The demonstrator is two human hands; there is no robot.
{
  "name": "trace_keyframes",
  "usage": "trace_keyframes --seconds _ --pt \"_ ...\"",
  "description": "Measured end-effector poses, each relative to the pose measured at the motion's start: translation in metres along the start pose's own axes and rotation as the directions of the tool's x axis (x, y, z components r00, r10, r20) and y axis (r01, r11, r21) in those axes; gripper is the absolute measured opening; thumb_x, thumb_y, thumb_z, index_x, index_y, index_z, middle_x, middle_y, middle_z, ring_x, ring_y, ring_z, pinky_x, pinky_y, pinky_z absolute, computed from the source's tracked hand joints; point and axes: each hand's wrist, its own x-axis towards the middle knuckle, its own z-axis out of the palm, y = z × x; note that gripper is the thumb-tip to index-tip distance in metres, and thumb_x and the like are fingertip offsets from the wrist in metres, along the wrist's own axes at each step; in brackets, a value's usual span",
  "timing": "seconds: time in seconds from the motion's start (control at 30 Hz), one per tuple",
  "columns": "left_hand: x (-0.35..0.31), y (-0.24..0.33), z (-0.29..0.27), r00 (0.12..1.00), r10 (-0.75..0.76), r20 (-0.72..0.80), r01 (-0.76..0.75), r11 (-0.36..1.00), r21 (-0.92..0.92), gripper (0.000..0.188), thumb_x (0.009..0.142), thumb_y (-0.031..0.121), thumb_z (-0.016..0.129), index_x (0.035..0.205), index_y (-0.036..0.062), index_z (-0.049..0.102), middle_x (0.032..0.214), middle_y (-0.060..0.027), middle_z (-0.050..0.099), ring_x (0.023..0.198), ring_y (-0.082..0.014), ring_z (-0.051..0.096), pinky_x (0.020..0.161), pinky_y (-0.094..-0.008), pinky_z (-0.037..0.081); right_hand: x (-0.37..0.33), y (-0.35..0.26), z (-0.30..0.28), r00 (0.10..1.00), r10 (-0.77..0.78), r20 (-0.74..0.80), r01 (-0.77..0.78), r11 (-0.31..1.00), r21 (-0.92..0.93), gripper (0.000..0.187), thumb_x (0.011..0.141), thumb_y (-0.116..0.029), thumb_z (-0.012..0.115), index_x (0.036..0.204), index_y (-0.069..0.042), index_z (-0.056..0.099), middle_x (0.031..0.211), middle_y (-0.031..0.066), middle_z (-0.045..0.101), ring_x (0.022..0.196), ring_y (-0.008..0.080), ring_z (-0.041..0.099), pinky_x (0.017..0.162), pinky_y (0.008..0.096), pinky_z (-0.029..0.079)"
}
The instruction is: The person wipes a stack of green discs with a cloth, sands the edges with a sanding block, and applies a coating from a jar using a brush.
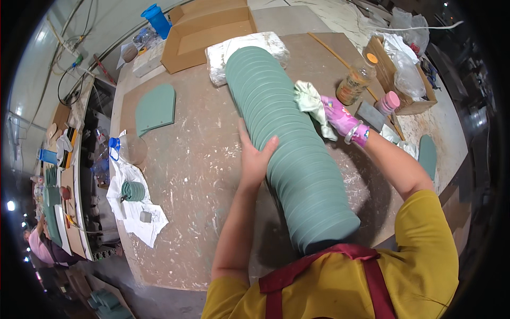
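Left hand [256, 158]: spread against ribbed green column [303, 159]
Right hand [342, 118]: gloved, gripping crumpled cloth [313, 101]
Scuffed tabletop [194, 170]: broad margin left of column

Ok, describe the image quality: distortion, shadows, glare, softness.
In the head view, fisheye bending bows the tabletop, corners fading to black; in the head view, a shadow darkens the table right of the green stack; also there, a light at far left glares, and the background person looks soft.

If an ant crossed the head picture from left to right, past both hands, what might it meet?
Flat green piece, left hand, green stack, rag, right hand, gray block, pink-capped bottle.
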Motion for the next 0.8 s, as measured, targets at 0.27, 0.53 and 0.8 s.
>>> trace_keyframes --seconds 0.27,0.53,0.8 --pt "-0.002 0.073 0.036 0.912 0.381 0.152 -0.407 0.788 0.462 0.079 0.082 0.013 0.073 0.148 0.0056 0.029 0.147 -0.0203 0.034 0.137 -0.0357 0.033 0.113 -0.0415 0.027 -0.034 -0.151 0.029 0.995 -0.058 0.083 0.058 0.998 -0.004 0.057 0.094 -0.034 0.06 0.135 0.003 0.046 0.111 0.0147 0.066 0.102 0.0196 0.063 0.088 0.0323 0.051" --pt "0.084 0.117 0.026 0.752 0.42 0.508 -0.629 0.23 0.742 0.036 0.09 0.027 0.064 0.121 0.0108 0.061 0.114 -0.013 0.061 0.103 -0.0298 0.061 0.093 -0.0387 0.047 -0.069 -0.086 0.041 0.996 -0.023 0.081 0.047 0.953 -0.299 0.102 0.083 -0.054 0.067 0.15 0.003 0.016 0.157 0.026 0.014 0.147 0.0354 0.011 0.119 0.04 0.018" --pt "0.055 0.025 -0.004 0.933 0.265 0.243 -0.358 0.633 0.687 0.037 0.096 0.024 0.053 0.132 0.0147 0.057 0.144 -0.0131 0.045 0.14 -0.0347 0.03 0.115 -0.0445 0.023 -0.065 -0.067 0.054 0.996 0.086 0.028 -0.086 0.996 -0.019 0.106 0.081 -0.052 0.07 0.15 0.005 0.012 0.157 0.0263 0.01 0.147 0.0342 0.011 0.118 0.0382 0.017"
